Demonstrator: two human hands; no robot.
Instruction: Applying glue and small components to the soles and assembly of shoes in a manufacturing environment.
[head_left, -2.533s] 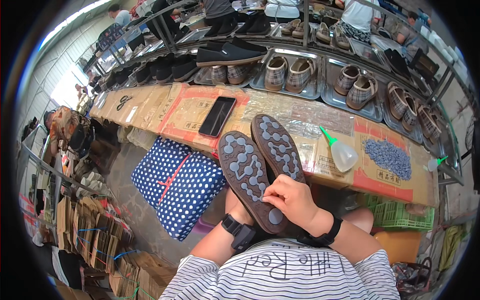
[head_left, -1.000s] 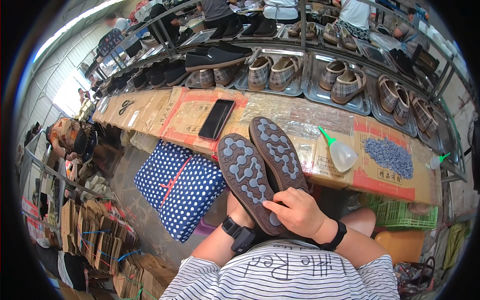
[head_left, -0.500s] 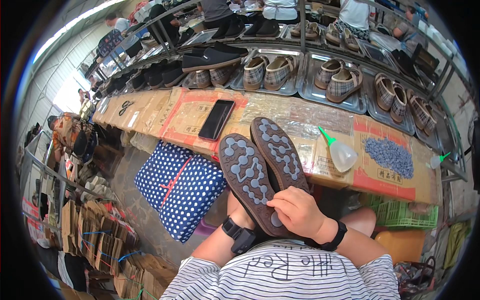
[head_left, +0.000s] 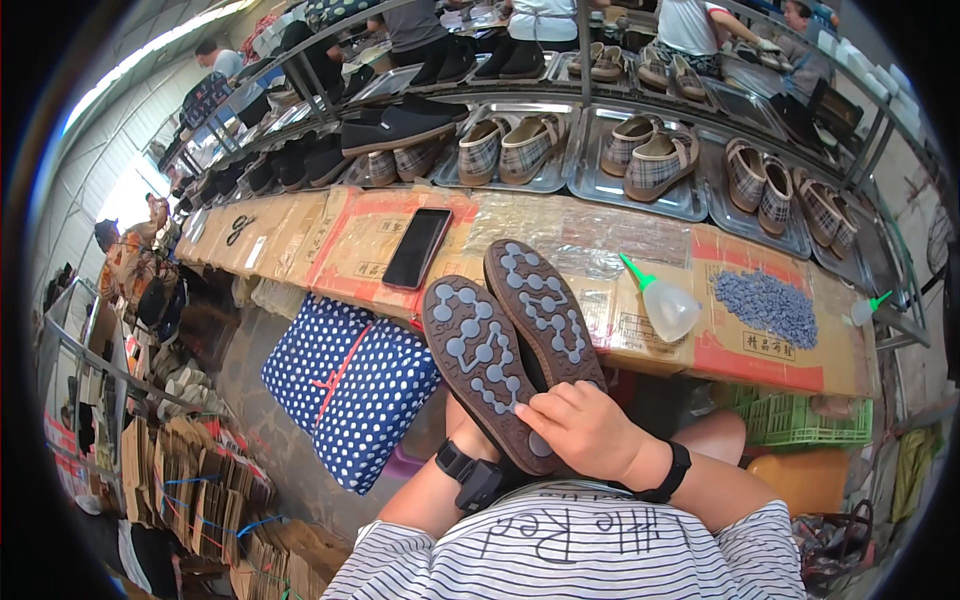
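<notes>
Cardboard-topped bench (head_left: 305,240) is running left to right just beyond the person. Scissors (head_left: 238,230) are lying at its far left, phone (head_left: 418,248) nearer the middle, pile of small blue-grey bits (head_left: 765,308) on the right, between large squeeze bottle (head_left: 670,308) and small squeeze bottle (head_left: 868,310). Polka-dot bundle (head_left: 350,380) is sitting left of the person's lap, green crate (head_left: 800,418) under the bench's right part, cardboard stacks (head_left: 195,480) at near left. Beyond the bench, trays (head_left: 588,165) are carrying plaid shoes (head_left: 655,165), with dark shoes (head_left: 395,132) lying across one plaid pair. Metal rails are crossing in front of the workers at the far side. Counts: 1 phone, 1 scissors, 2 bottles, 1 bundle; bits too small to count. 2 shoes are at the hands, soles up, over the lap at the bench's near edge: left shoe (head_left: 480,350) overlapping right shoe (head_left: 545,310). Left hand (head_left: 473,438) is mostly hiding behind the left shoe; can't tell how open or what it's gripping. Right hand (head_left: 575,430) is covering the right shoe's heel, fingers curled well in, thumb and index tips touching the left sole near the heel; can't tell if they're pinching a bit.
</notes>
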